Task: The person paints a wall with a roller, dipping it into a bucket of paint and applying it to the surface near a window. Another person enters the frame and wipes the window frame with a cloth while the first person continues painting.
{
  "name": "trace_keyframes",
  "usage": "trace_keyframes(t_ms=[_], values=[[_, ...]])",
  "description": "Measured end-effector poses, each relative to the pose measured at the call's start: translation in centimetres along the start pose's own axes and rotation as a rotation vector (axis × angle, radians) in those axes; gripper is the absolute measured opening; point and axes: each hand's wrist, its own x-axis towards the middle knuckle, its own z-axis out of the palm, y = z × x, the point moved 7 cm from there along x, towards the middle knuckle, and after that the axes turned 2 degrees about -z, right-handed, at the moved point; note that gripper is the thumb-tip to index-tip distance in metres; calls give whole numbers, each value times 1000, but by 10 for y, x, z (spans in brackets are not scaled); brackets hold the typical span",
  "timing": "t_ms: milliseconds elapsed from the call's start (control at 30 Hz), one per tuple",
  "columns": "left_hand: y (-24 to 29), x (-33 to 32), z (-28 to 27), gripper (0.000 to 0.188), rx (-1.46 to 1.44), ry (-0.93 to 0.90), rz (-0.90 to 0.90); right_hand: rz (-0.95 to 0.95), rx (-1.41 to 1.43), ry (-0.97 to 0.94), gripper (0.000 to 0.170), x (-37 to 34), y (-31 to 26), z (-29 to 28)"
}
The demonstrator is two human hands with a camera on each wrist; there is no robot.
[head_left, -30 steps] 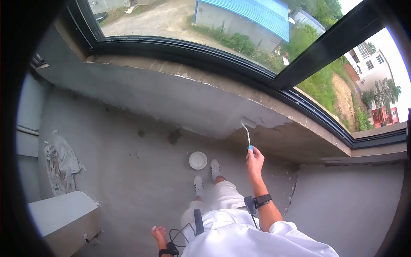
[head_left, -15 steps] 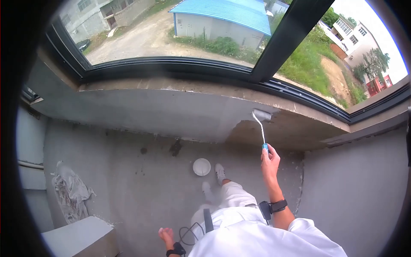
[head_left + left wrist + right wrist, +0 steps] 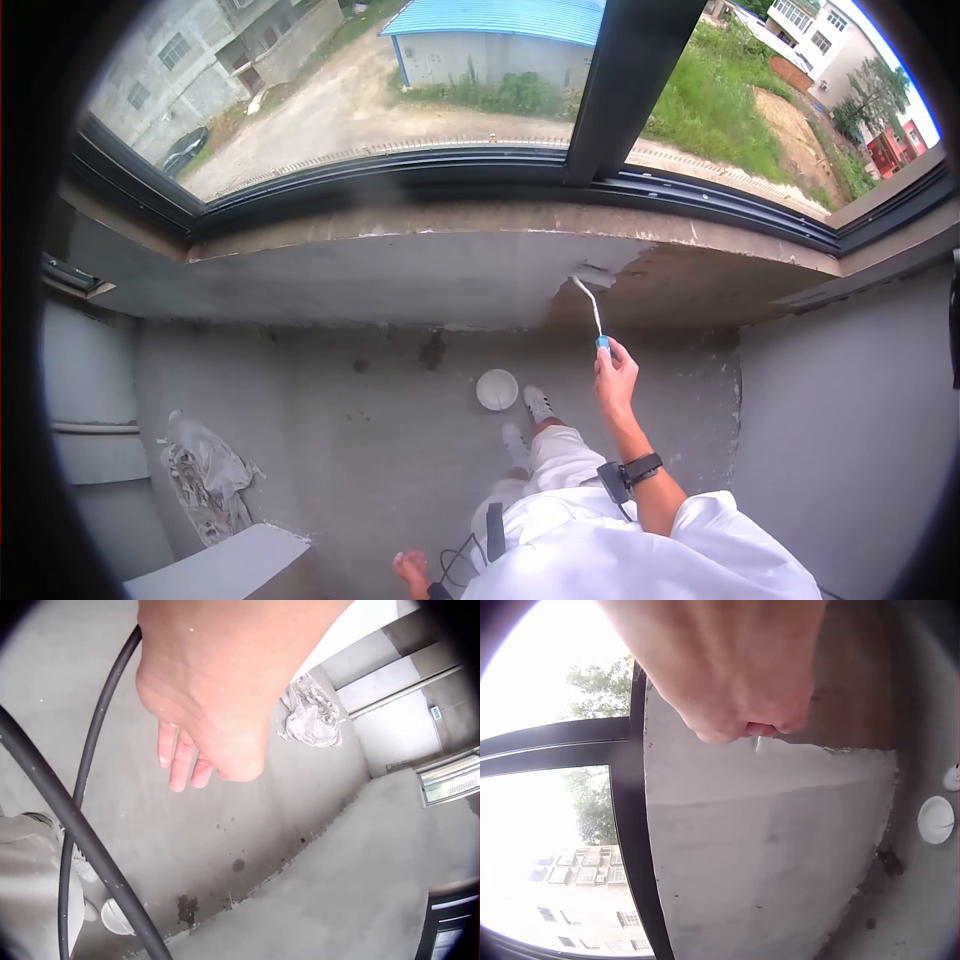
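Note:
My right hand [image 3: 617, 378] grips the blue handle [image 3: 602, 343] of a paint roller, whose white rod [image 3: 592, 303] reaches up to the low wall below the window. The roller head [image 3: 598, 275] lies against the wall at the border between the pale coated area [image 3: 430, 275] and the bare brown patch [image 3: 690, 290]. In the right wrist view the hand [image 3: 735, 682] hides most of the roller. My left hand [image 3: 410, 570] hangs low at my side, its fingers loosely bent and holding nothing, as the left wrist view also shows.
A white bucket [image 3: 497, 390] stands on the floor by my shoes [image 3: 538, 403]. Crumpled plastic sheeting [image 3: 205, 475] lies at the left, behind a pale box-like ledge [image 3: 230, 565]. A black cable [image 3: 97, 735] loops near my left wrist. The dark window frame [image 3: 400, 175] runs above the sill.
The roller went up the wall toward the sill and rightward, then slightly back down. My right hand moved with it, still gripping the handle. The head view has shifted; the left hand still hangs.

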Motion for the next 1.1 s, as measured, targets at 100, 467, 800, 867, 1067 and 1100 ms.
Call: trace_keyframes(t_ms=[100,467,800,867,1067,1100], values=[[-9,4,-3,37,-39,-1,-13,127,261,4,35,-22,-18,-5],[24,11,16,39,-52,3,77,154,220,-64,34,-7,-10,-8],[28,14,2,37,-3,19,83,-120,-256,54,37,-1,-13,-20],[19,14,4,37,-2,-10,61,-146,-306,62,38,13,-9,-10],[6,0,-10,38,5,25,68,-126,-363,53,39,7,-8,-15],[6,1,-12,39,2,19,79,-83,-370,30,39,7,-12,-15]])
